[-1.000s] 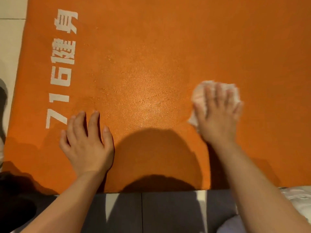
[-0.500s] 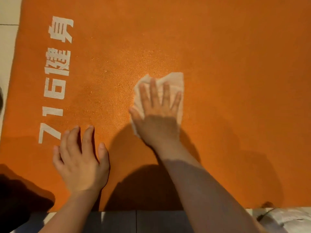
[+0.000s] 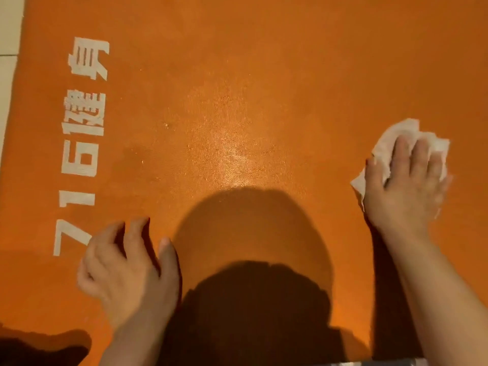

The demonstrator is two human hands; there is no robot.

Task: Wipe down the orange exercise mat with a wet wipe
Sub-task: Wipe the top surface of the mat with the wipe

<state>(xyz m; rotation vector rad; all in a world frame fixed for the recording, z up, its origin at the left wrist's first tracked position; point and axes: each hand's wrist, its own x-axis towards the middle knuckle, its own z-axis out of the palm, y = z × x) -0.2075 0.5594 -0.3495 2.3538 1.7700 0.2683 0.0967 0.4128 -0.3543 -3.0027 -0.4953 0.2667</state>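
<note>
Head camera looks steeply down, close over the orange mat point(image 3: 264, 75)

Pale tiled floor point(image 3: 10, 27) shows at the left edge. An orange mat point(image 3: 264, 62) with white lettering point(image 3: 81, 143) lies flat on it, filling the view.
</note>
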